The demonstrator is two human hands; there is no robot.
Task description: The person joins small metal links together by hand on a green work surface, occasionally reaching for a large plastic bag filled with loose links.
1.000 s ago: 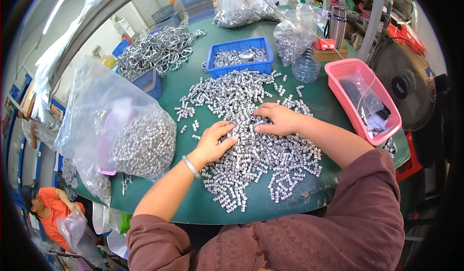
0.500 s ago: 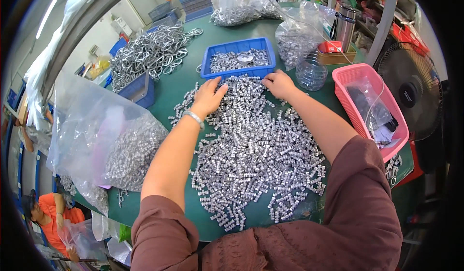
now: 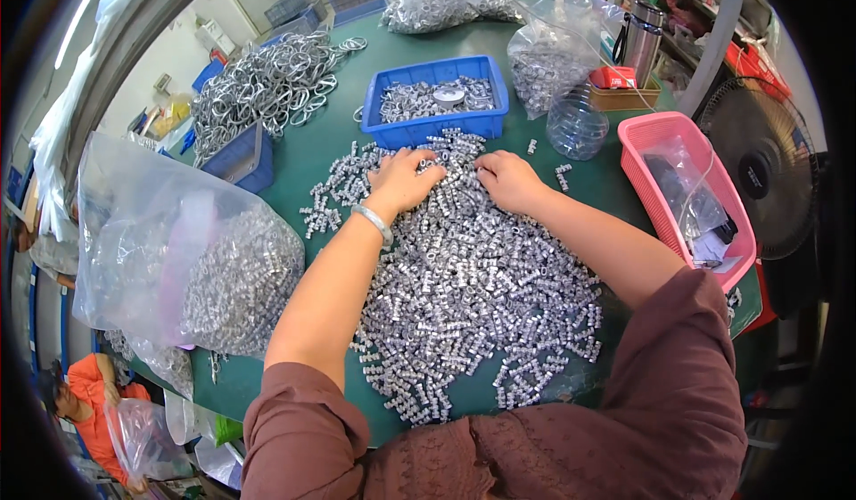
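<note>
A wide heap of small silver metal fittings (image 3: 473, 295) covers the green table (image 3: 312, 152) in front of me. My left hand (image 3: 403, 179), with a bangle on its wrist, rests palm down on the far edge of the heap with curled fingers. My right hand (image 3: 506, 179) lies beside it, also on the fittings, fingers curled into them. Just beyond both hands stands a blue tray (image 3: 437, 99) holding more metal parts. Whether either hand grips any fittings is hidden.
A large clear bag of fittings (image 3: 192, 259) sits at the left. Metal rings (image 3: 263, 81) pile at the far left. A pink basket (image 3: 682, 192), a clear plastic bottle (image 3: 575, 121), a steel flask (image 3: 637, 41) and a fan (image 3: 767, 175) stand at the right.
Both hands moved from the near middle of the heap to its far edge by the blue tray. They sit slightly nearer me than half a second ago.
</note>
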